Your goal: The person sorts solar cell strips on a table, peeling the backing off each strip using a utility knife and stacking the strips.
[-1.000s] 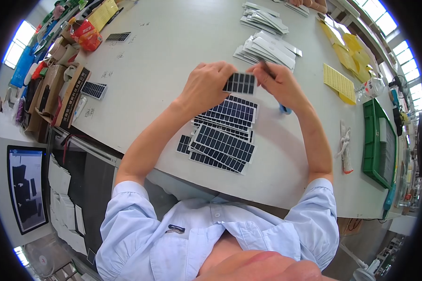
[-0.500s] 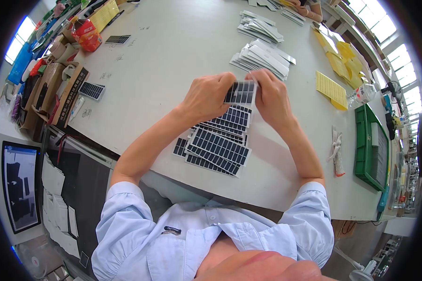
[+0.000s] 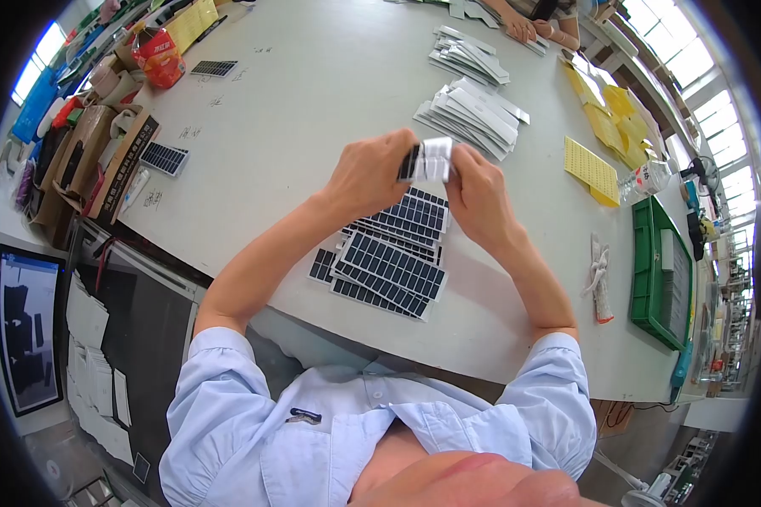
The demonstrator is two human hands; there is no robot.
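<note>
Above the table, a small solar panel (image 3: pixel 432 160) is held up between both hands, its right part bright with glare. My left hand (image 3: pixel 370 171) is closed on its left end, the fingers partly hidden behind it. At the opposite end, my right hand (image 3: pixel 479 188) grips the panel's right edge. Just below the hands lies a loose, overlapping pile of dark solar panels (image 3: pixel 389 264) with white borders. Beyond the hands is a heap of pale strips (image 3: pixel 469 117), apparently panels lying face down.
A second pale heap (image 3: pixel 468 56) lies farther back, near another person's hand (image 3: pixel 521 29). On the right are a yellow perforated sheet (image 3: pixel 591 169), a plastic bottle (image 3: pixel 647 181) and a green crate (image 3: pixel 643 275). Single panels (image 3: pixel 164 158) and a cardboard box (image 3: pixel 127 173) are at left.
The held panel has tilted and turned, so glare now covers much of its face. My right hand has shifted slightly down. Beyond, the other person's hand has moved over the strips.
</note>
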